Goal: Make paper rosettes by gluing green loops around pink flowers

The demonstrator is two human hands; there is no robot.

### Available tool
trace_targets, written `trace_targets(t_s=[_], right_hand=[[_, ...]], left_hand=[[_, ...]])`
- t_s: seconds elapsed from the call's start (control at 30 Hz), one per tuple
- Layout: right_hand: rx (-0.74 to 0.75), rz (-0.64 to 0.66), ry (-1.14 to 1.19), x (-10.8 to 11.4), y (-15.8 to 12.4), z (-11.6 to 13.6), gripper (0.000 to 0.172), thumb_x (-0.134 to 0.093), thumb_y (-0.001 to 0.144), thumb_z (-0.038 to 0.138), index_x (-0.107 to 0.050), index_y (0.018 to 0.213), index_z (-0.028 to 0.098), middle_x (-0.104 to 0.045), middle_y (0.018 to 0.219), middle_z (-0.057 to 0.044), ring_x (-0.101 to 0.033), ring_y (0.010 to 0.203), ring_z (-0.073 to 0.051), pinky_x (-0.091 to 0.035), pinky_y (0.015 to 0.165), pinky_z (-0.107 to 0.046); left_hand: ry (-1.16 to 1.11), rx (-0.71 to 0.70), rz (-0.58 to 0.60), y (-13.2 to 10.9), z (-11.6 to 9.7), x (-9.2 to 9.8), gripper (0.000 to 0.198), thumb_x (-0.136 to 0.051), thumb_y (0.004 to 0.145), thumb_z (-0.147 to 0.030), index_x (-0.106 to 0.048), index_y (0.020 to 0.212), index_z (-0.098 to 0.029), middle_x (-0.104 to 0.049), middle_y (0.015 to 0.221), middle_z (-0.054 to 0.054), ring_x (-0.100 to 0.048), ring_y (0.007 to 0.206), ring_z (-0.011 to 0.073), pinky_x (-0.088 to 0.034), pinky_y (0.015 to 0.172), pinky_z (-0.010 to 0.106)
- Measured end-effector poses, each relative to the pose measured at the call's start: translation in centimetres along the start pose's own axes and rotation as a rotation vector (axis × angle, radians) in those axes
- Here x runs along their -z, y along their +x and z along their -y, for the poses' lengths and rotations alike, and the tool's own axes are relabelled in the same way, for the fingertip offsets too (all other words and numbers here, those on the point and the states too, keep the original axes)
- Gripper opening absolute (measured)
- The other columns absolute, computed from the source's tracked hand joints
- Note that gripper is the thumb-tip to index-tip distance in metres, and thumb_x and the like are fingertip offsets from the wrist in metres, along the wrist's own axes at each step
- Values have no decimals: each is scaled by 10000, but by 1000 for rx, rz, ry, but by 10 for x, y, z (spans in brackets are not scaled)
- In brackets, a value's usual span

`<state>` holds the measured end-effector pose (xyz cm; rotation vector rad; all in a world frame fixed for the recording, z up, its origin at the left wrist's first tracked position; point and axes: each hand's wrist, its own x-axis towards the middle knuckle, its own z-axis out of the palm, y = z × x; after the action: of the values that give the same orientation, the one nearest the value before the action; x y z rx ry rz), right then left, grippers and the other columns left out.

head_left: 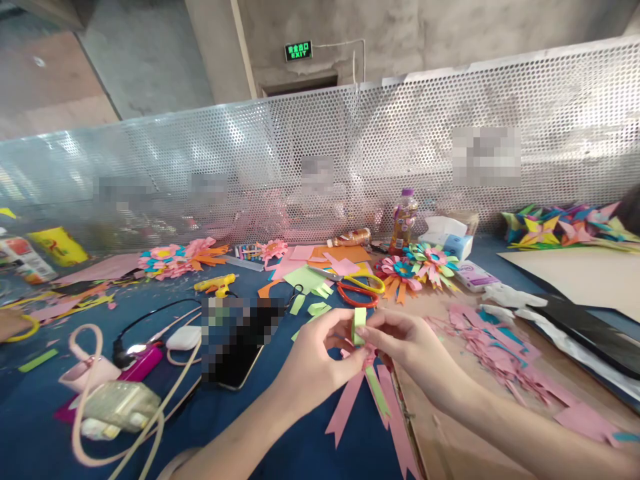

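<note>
Both hands meet near the middle of the view, around a light green paper strip [359,321] bent upward into a loop. My right hand [415,343] pinches its lower end with the thumb. My left hand [317,353] has its fingers closed at the strip's other side; the exact contact is partly hidden. Beneath the fingers hang a pink paper tail [345,408] with a notched end and a green paper tail [377,392]. Just beyond the hands lie scissors with red handles [357,295] and another pair with yellow handles [370,283].
A phone [240,363], a pink power bank [141,363] and looped cables lie left. Behind them is a yellow glue gun [216,285]. Finished paper flowers [434,265] and a drink bottle [404,223] stand ahead. Pink scraps [493,340] spread right; another person's hand [11,327] shows far left.
</note>
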<state>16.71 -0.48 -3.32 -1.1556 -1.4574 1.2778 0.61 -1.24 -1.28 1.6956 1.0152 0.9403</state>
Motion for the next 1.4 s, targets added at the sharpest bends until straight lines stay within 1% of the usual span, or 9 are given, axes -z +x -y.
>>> trace_targets(t_s=[0.1,0.33,0.47,0.57,0.7,0.77,0.93,1.13,1.4], right_hand=[[-1,-2,-6,0,0,1,288,-631,755,443,-596,692,164,-574,602,2,-462,529,-97,-345,484,-223],[19,6,-27,1,1,-1,303,-624,770,454,-588,715,158,-568,636,-2,-449,552,-93,-344,501,-223],[65,-9,20,3,0,-5,311,-618,776,477,-543,811,178,-520,669,18,-454,562,-92,-364,503,-223],[121,-32,27,8,1,-6,302,-609,793,458,-514,893,190,-477,703,27,-447,589,-92,-387,517,-221],[195,24,-5,17,5,-8,271,-578,831,424,-506,976,206,-480,766,17,-468,675,-110,-404,592,-242],[226,50,-32,20,7,-8,261,-576,836,424,-509,975,214,-488,802,9,-470,708,-119,-402,620,-256],[257,124,-44,21,8,-8,213,-565,852,407,-508,924,215,-479,811,6,-485,731,-128,-413,659,-282],[286,120,-60,21,9,-8,181,-560,860,387,-519,901,216,-478,811,6,-489,730,-125,-416,662,-285],[288,156,-3,21,8,-7,169,-559,865,370,-519,868,207,-488,819,1,-499,755,-126,-416,683,-287]], left_hand=[[29,8,-15,1,0,-1,196,-612,763,-190,-602,955,-155,-646,855,52,-627,795,171,-525,730,277],[49,11,-24,2,0,-1,222,-600,771,-181,-608,989,-142,-653,876,64,-636,818,180,-526,741,277],[54,5,-15,2,0,-1,248,-601,777,-182,-611,1022,-148,-658,892,60,-637,825,178,-528,746,276],[36,3,8,1,-1,-1,262,-596,787,-184,-603,1047,-154,-663,913,56,-644,823,176,-531,746,276],[52,-11,33,0,0,-2,279,-611,792,-224,-607,1064,-162,-665,927,56,-646,823,176,-534,764,286],[75,-31,35,0,2,-3,292,-610,795,-237,-609,1080,-175,-658,955,58,-643,829,176,-537,771,293],[138,-71,27,-1,9,-2,287,-598,789,-189,-605,1076,-198,-642,958,47,-633,835,167,-538,772,285],[174,-80,44,-1,9,-2,258,-584,790,-179,-594,1047,-198,-634,928,40,-621,791,154,-541,761,287],[166,-91,35,0,9,-3,246,-587,795,-188,-600,1041,-189,-638,922,46,-637,807,163,-541,754,287]])
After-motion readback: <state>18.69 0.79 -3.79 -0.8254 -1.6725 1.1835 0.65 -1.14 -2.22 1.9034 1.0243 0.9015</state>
